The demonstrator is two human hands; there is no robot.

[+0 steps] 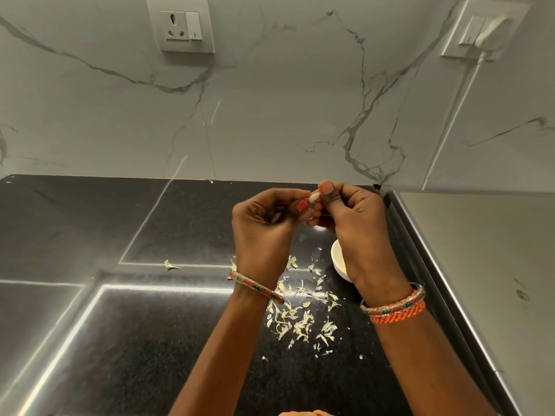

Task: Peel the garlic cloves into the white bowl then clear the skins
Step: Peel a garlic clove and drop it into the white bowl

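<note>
A garlic clove (314,197) is held up above the bench (120,325), pinched between the two hands over the far side of the bowl (338,259). The left hand (264,226) has its fingers curled in, thumb and fingertips closing on the clove's near end; a red-painted nail shows at the contact. The right hand (354,223) grips the clove's other end, its thumb (329,195) pressed upright against it and the other fingers folded beneath. Only a pale sliver of the clove shows between the fingers.

The bowl is white and stands on the bench directly under the right hand, which hides most of it; just its left rim and a bit of the inside are visible, with something yellowish within that cannot be made out.

Skins (300,313) lie scattered on the dark bench left of the bowl and nearer the person, thickest between the two forearms. One stray skin (171,265) lies well left of the bowl, apart from the rest.

A bangle (256,287) circles the left wrist, and bangles (396,304) with an orange band sit on the right wrist.

Behind the bowl rises a marble wall (270,100) with grey veins, carrying a socket (180,24) high on the left and a switch plate (480,28) high on the right. To the right of the bowl runs a raised grey ledge (480,250).
</note>
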